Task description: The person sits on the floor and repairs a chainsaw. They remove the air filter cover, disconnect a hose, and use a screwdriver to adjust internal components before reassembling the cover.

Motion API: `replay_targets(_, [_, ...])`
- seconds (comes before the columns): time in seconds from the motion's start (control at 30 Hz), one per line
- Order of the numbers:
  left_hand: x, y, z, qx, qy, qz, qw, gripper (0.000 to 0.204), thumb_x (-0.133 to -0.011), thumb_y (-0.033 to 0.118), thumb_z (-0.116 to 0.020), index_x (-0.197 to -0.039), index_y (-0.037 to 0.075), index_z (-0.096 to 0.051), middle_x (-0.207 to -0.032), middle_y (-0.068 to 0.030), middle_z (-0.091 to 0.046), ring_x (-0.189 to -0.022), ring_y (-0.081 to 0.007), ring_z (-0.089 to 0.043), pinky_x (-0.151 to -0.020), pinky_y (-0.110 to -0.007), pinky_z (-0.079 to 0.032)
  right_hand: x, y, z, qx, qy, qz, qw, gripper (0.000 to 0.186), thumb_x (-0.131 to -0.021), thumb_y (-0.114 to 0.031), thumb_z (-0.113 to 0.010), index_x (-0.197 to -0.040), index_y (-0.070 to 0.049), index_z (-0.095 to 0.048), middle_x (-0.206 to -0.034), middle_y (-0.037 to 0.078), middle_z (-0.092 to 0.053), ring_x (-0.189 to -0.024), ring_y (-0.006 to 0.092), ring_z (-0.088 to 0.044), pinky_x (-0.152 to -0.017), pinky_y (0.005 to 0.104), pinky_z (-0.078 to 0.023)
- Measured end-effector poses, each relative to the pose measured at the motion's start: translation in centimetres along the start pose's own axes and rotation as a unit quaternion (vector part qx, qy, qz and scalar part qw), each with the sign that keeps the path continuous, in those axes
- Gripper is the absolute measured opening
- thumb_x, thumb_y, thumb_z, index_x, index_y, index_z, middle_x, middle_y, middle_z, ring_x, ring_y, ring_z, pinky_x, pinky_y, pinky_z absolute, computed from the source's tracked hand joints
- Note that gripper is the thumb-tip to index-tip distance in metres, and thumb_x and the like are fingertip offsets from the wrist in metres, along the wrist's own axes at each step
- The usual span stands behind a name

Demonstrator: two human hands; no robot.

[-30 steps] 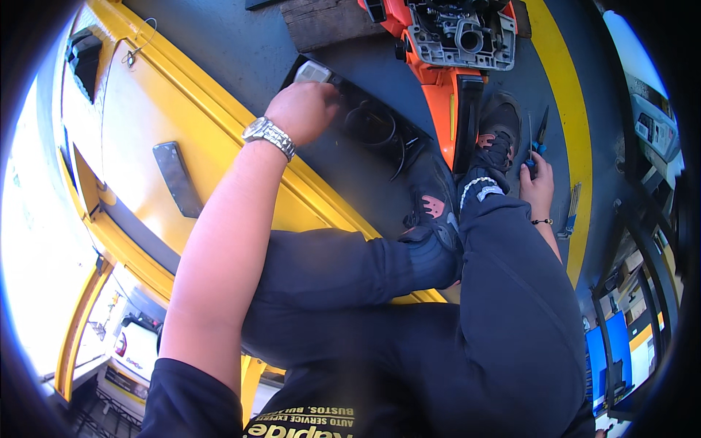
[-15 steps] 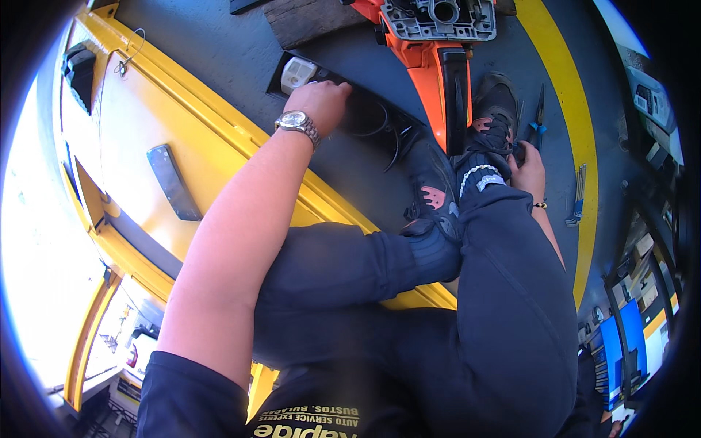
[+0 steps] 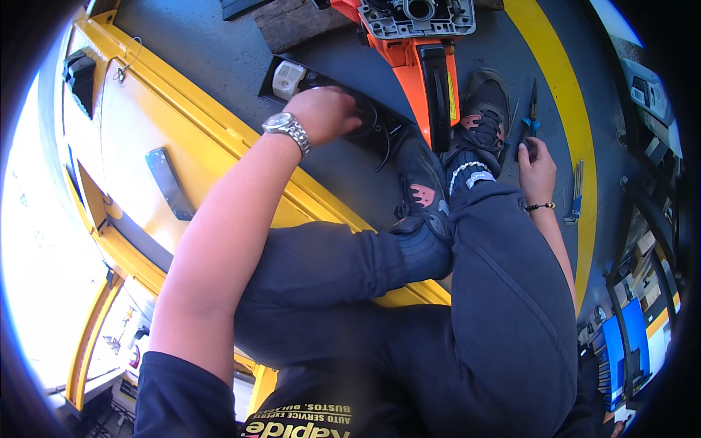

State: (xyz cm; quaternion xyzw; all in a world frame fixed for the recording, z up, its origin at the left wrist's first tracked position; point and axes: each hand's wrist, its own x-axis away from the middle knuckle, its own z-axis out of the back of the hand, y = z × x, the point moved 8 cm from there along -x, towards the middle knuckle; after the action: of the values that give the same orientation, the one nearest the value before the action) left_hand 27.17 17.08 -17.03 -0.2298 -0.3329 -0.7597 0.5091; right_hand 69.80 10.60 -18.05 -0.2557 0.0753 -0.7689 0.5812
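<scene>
My left hand point(image 3: 326, 117), a watch on its wrist, reaches over a long black tray point(image 3: 310, 79). Its fingers are curled inward; what they hold, if anything, is hidden. Inside the tray's far left end sits a whitish block-shaped part point(image 3: 288, 79), and a thin black cable loops at its right end. Beside my right shoe, my right hand point(image 3: 538, 174) has its fingers closed on the dark handle end of long-nose pliers point(image 3: 534, 109) with blue on the grips. Between my hands an orange chainsaw body point(image 3: 420, 73) lies with its grey metal housing exposed and its black handle toward me.
My shoes point(image 3: 425, 193) flank the saw's handle. A wooden block point(image 3: 292, 25) lies beyond the tray. A bundle of thin tools point(image 3: 575, 193) rests by the yellow floor line point(image 3: 566, 80). To the left is a yellow metal frame point(image 3: 219, 139) with a dark bar point(image 3: 169, 182) on its panel.
The view has shifted slightly, so the saw and tray appear farther left. My left hand has moved down the tray, its fingers curling lower. My right hand now shows more clearly beside the shoe.
</scene>
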Motion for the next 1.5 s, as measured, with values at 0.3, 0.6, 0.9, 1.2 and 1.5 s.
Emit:
replay_targets(0.3, [0.6, 0.1, -2.1, -0.091, -0.135, 0.001, 0.987, 0.02, -0.084, 0.022, -0.073, -0.101, 0.012, -0.079, -0.102, -0.0132, -0.077, -0.101, -0.0317, -0.073, -0.088, -0.043, -0.059, 0.4, -1.8, -0.6, -0.039, -0.022, 0.005, 0.999, 0.027, -0.097, -0.023, -0.069, -0.113, -0.001, -0.069, -0.08, 0.013, -0.069, -0.071, 0.0251, -0.067, -0.068, 0.0368, -0.052])
replay_targets(0.6, [0.8, 2.4, 0.3, -0.052, -0.107, -0.006, 0.993, 0.026, -0.085, 0.03, -0.076, -0.097, 0.007, -0.079, -0.1, -0.0146, -0.076, -0.098, -0.0317, -0.073, -0.087, -0.043, -0.059, 0.3, -1.2, 0.0, -0.072, 0.001, 0.007, 0.997, 0.024, -0.098, -0.02, -0.068, -0.111, -0.001, -0.07, -0.076, 0.011, -0.068, -0.066, 0.0194, -0.065, -0.066, 0.0328, -0.052])
replay_targets(0.9, [2.4, -5.1, 11.6, 0.097, 0.41, 0.139, 0.896, 0.029, -0.086, 0.027, -0.066, -0.083, -0.001, -0.075, -0.103, -0.0196, -0.07, -0.096, -0.0353, -0.069, -0.089, -0.043, -0.055, -0.7, -14.8, 1.6, -0.304, -0.199, 0.105, 0.926, 0.043, -0.093, -0.025, -0.075, -0.125, 0.001, -0.064, -0.11, 0.013, -0.07, -0.092, 0.0191, -0.068, -0.081, 0.0312, -0.055])
replay_targets(1.2, [0.4, -8.7, 26.9, 0.441, 0.508, -0.108, 0.733, 0.028, -0.089, 0.013, -0.07, -0.114, 0.002, -0.064, -0.106, -0.0088, -0.063, -0.097, -0.0183, -0.063, -0.085, -0.033, -0.05, -0.6, -23.2, -6.5, -0.374, -0.45, -0.006, 0.811, 0.06, -0.089, -0.014, -0.08, -0.137, 0.002, -0.047, -0.095, 0.006, -0.067, -0.081, 0.0125, -0.066, -0.075, 0.0283, -0.054])
replay_targets(1.5, [-4.5, -10.5, 29.6, 0.307, 0.375, -0.044, 0.874, 0.031, -0.086, 0.032, -0.083, -0.096, 0.005, -0.074, -0.069, 0.0035, -0.054, -0.061, -0.0081, -0.048, -0.059, -0.027, -0.04, -0.9, -20.9, -5.7, -0.451, -0.385, -0.057, 0.803, 0.026, -0.087, 0.001, -0.067, -0.108, -0.003, -0.052, -0.078, 0.002, -0.059, -0.059, 0.0105, -0.061, -0.056, 0.0271, -0.05])
